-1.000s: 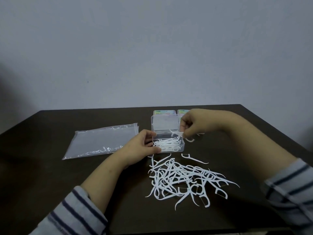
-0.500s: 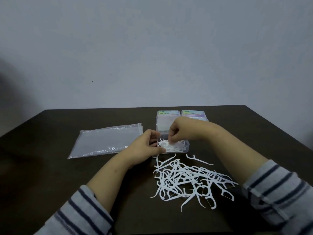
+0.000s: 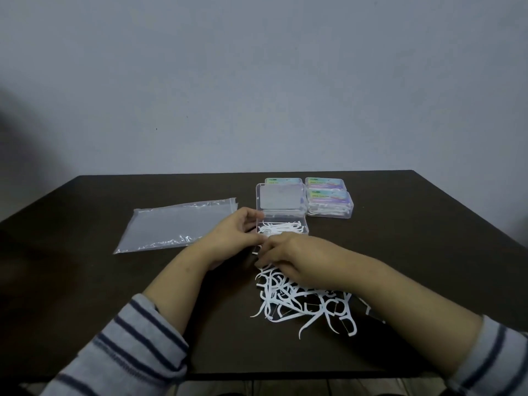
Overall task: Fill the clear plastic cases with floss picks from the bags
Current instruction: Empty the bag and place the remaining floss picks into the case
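A dark brown table [image 3: 85,281] fills the lower half of the view, its far edge running straight across under a plain grey-blue wall [image 3: 257,81]. A dim shadow darkens the wall at the left side, above the table's far left corner.

I saw two bare forearms ending in bare hands, the left hand [image 3: 233,237] and the right hand [image 3: 288,257]. Each arm wore a soft light-grey knitted sleeve with thin dark navy stripes, the left sleeve [image 3: 125,350] and the right sleeve [image 3: 497,358], both pushed up, cuffs loosely bunched.
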